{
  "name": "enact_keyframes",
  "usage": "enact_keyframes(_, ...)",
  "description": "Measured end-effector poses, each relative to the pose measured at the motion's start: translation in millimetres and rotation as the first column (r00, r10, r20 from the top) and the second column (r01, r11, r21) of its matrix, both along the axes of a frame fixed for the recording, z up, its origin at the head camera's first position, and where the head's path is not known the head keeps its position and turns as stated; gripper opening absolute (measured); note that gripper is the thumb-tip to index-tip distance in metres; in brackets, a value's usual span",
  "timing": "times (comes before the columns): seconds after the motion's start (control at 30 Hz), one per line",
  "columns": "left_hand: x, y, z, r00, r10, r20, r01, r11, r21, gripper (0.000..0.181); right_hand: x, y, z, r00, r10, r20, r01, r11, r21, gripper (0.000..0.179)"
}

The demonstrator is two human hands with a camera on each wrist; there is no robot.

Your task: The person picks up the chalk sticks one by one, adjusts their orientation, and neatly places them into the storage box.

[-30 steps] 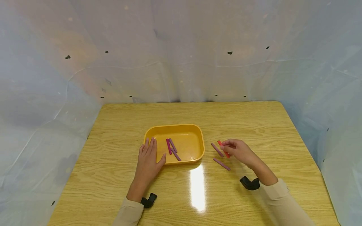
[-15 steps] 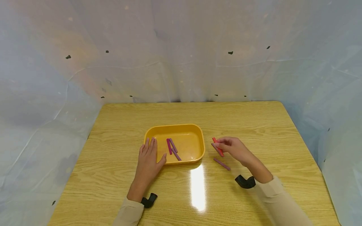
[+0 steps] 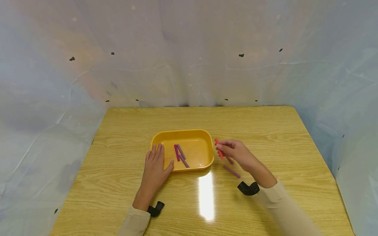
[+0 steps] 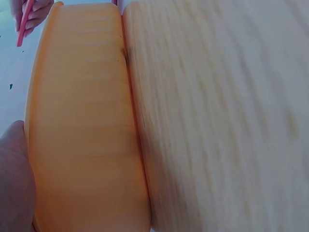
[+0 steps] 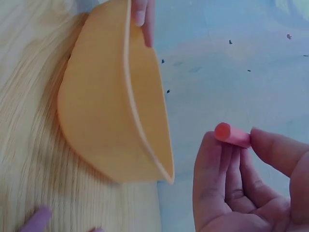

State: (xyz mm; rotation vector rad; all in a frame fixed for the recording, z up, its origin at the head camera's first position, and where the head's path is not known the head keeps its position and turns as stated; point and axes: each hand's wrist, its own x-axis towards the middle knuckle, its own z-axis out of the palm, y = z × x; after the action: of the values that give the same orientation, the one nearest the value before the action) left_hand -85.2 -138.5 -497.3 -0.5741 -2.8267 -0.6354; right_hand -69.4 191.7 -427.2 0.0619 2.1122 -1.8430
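My right hand (image 3: pixel 240 154) pinches a red, round chalk-like stick (image 3: pixel 221 155) between thumb and fingertips, just off the right end of a yellow tray (image 3: pixel 199 147). The right wrist view shows the stick's round end (image 5: pixel 222 131) held clear of the tray wall. My left hand (image 3: pixel 153 172) rests on the tray's left end, its fingers straight over the inside and its thumb at the near rim. Inside the tray lie a magenta stick (image 3: pixel 176 152) and two purple sticks (image 3: pixel 184 161). Under the right hand is a purple stick (image 3: pixel 230 160), partly hidden.
Another purple stick (image 3: pixel 231 171) lies on the wooden table (image 3: pixel 133 121) right of the tray. Pale plastic sheeting (image 3: pixel 189 65) hangs behind the table and at both sides. Black wrist pieces (image 3: pixel 248 188) sit at both cuffs.
My right hand has lifted the red stick off the table and carried it left, over a purple stick, close to the tray's right rim. The left hand stays where it was.
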Motion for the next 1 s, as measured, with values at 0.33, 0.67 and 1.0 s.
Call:
enact_keyframes(0.33, 0.2, 0.7, -1.7, 1.000, 0.007, -0.010, -0.007, 1.000, -0.001, 0.077, -9.9, -18.8, -2.3, 1.000, 0.006, -0.006, -0.007, 0.986, -0.169, 0.051)
enact_keyframes(0.67, -0.8, 4.7, -4.2, 1.000, -0.005, -0.012, 0.005, 1.000, -0.004, 0.076, -19.0, -31.8, -15.2, 1.000, -0.021, 0.012, 0.023, 0.970, -0.241, 0.039)
enact_keyframes(1.0, -2.7, 7.0, -6.3, 1.000, -0.014, -0.025, 0.014, 1.000, -0.003, 0.076, -25.4, -42.3, -17.6, 0.998, -0.037, 0.050, 0.048, 0.971, -0.235, 0.036)
